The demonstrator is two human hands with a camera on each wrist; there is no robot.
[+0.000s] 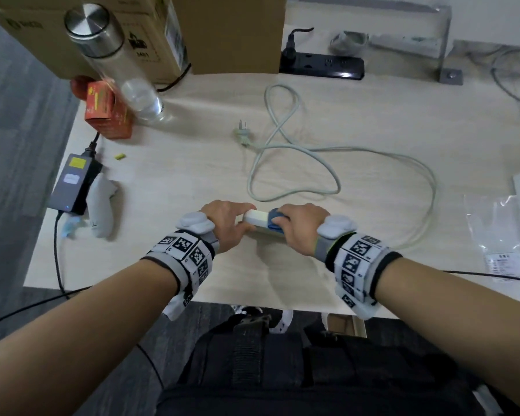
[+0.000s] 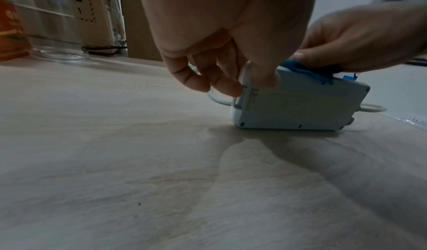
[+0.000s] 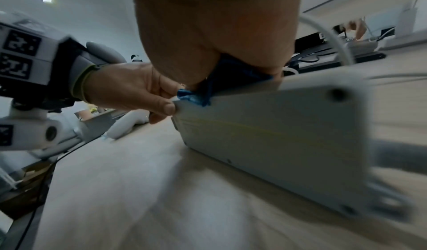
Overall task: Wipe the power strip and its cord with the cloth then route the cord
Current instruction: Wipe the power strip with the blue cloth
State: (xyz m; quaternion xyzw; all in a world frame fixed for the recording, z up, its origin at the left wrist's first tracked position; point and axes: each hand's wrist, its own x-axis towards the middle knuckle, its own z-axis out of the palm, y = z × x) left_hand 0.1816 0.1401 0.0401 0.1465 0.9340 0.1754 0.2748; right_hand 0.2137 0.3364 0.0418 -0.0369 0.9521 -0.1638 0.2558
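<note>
The white power strip (image 1: pixel 257 221) is standing on its long edge on the table (image 1: pixel 192 163), close to the near edge at 6 o'clock. The left hand (image 1: pixel 225 223) is pinching its left end between thumb and curled fingers. The right hand (image 1: pixel 300 228) is pressing the blue cloth (image 1: pixel 275 221) onto the strip's upper edge, fingers curled over it. The cord (image 1: pixel 297 151) is looping across the table toward 12 o'clock, its plug (image 1: pixel 243 133) lying loose. Bare tabletop is lying open toward 9 o'clock of the strip. A black power strip (image 1: pixel 321 65) is sitting at 12 o'clock, and a bottle (image 1: pixel 114 61) and an orange box (image 1: pixel 108 111) at 10 o'clock. Their printing is too blurred to read.
</note>
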